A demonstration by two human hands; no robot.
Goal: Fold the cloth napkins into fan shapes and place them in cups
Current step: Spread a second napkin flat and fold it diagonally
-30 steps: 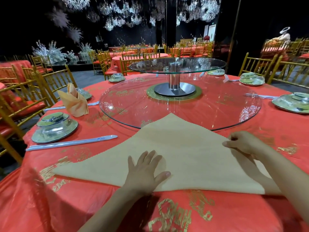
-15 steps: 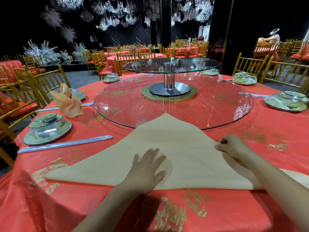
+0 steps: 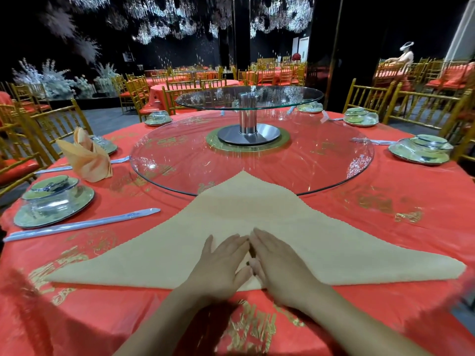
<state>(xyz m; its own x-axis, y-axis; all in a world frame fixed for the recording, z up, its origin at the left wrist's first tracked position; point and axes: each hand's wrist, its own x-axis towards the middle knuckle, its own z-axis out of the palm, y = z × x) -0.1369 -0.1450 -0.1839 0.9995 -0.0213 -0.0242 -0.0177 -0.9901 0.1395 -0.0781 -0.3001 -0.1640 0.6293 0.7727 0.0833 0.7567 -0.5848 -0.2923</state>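
Has slid the right hand (image 3: 280, 268) in from the side edge of the tan napkin (image 3: 257, 214) to the middle, right beside the left hand (image 3: 221, 265). Lays both hands flat on the cloth near its long front edge. Holds the fingers (image 3: 231, 247) straight and a little apart, gripping nothing, just pressing down. Touches pointer tip to pointer tip. Has the napkin spread as a big triangle on the red table (image 3: 385, 206), far point over the rim of the glass turntable (image 3: 180, 160). Leaves a folded napkin (image 3: 87, 158) standing well off to the left.
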